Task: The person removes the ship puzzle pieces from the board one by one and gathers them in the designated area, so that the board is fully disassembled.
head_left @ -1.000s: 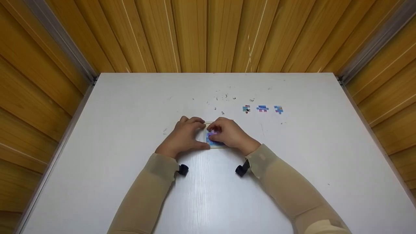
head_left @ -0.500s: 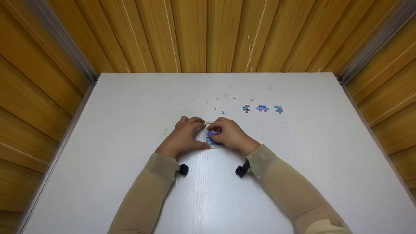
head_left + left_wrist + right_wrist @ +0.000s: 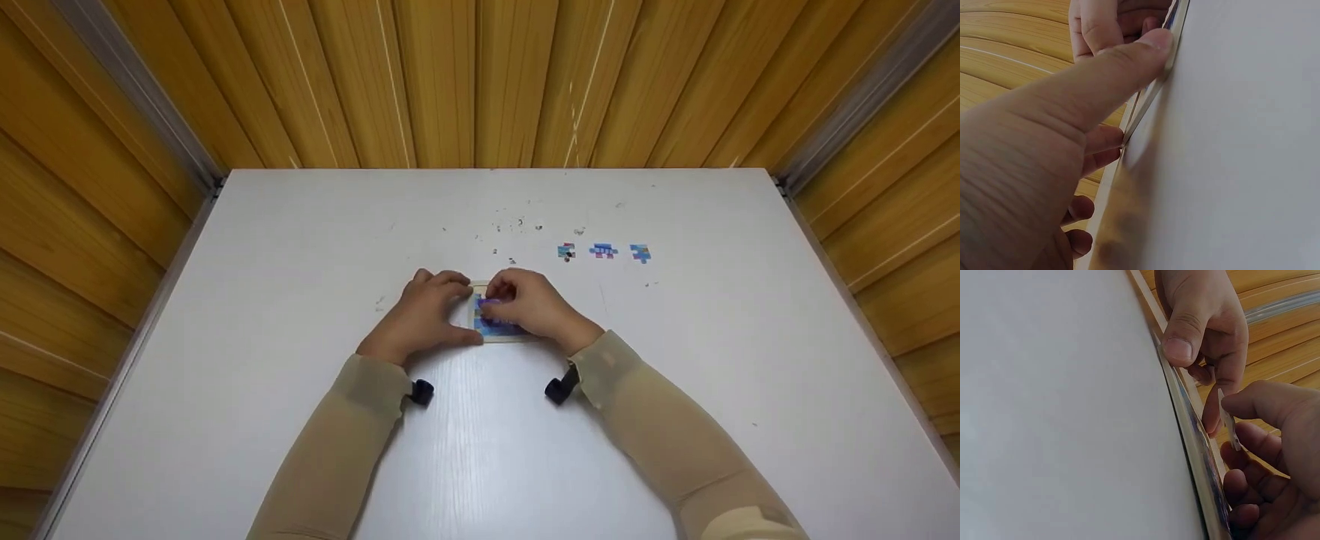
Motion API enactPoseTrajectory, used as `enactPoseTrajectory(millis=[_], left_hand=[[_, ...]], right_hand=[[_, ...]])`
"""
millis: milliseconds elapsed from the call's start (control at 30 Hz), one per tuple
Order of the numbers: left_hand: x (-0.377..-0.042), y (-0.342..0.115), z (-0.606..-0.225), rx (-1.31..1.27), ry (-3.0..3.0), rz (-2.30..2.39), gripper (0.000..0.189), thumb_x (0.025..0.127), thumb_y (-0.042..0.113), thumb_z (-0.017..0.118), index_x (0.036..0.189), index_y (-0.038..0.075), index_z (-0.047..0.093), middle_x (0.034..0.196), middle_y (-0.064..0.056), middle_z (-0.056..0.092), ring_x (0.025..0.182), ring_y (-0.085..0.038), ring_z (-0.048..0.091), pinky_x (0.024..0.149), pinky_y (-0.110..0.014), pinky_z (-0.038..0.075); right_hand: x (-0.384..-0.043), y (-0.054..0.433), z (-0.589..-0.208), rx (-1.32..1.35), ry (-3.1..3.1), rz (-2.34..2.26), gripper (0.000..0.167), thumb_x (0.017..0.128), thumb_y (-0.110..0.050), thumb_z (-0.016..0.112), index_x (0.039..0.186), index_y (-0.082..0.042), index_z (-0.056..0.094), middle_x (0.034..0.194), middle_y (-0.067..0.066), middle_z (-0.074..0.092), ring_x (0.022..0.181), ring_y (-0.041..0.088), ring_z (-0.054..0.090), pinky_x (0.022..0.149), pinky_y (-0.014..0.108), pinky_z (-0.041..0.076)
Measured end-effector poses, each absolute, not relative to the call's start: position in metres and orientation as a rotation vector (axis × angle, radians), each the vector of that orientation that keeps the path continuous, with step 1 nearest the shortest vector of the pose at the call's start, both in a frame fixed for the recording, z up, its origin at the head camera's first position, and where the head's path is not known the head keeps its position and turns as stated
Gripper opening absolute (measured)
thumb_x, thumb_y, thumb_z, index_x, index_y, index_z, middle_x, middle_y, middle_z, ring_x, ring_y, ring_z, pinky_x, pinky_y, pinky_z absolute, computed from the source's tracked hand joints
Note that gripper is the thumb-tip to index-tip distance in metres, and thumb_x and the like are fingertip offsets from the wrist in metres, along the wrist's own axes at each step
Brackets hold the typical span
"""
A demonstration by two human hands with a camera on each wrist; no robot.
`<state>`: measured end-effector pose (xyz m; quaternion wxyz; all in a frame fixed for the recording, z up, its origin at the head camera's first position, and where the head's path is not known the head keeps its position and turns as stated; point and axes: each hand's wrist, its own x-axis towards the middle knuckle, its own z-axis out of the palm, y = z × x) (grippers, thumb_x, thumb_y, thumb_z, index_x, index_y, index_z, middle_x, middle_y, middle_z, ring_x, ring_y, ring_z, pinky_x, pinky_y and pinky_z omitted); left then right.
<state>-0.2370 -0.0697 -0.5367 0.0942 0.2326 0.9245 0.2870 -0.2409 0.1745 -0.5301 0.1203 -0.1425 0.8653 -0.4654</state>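
A small jigsaw puzzle tray (image 3: 495, 330) with a pale wooden rim lies on the white table, with blue picture pieces in it. My left hand (image 3: 424, 311) grips its left side, thumb at the near corner and fingers at the far one. In the left wrist view the left thumb (image 3: 1140, 56) presses along the rim. Over the tray, my right hand (image 3: 529, 304) pinches a purple puzzle piece (image 3: 489, 303) between thumb and fingers. The right wrist view has this thin puzzle piece (image 3: 1228, 419) on edge, above the tray (image 3: 1193, 436). The right hand hides the tray's right part.
Three loose puzzle pieces lie in a row at the back right: one multicoloured piece (image 3: 566, 252), a blue and pink piece (image 3: 603, 250) and a blue piece (image 3: 640, 253). Dark marks dot the table (image 3: 315, 225) behind the tray. Wood-patterned walls (image 3: 435, 82) stand around it.
My right hand has risen slightly from the tray with the purple puzzle piece, uncovering more of the blue picture beneath. The left hand keeps its hold on the tray.
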Motion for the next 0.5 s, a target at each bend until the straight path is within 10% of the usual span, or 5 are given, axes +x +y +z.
enactPoseTrajectory(millis=[500], left_hand=[[-0.236, -0.069, -0.537, 0.633, 2.739, 0.864, 0.088, 0.080, 0.055, 0.102, 0.153, 0.016, 0.072, 0.166, 0.004, 0.061, 0.141, -0.027, 0.049, 0.124, -0.048, 0.046]], right_hand=[[-0.242, 0.202, -0.513, -0.388, 2.509, -1.420, 0.010, 0.100, -0.021, 0.086, 0.109, -0.017, 0.085, 0.109, 0.001, 0.077, 0.099, 0.022, 0.060, 0.089, 0.037, 0.049]])
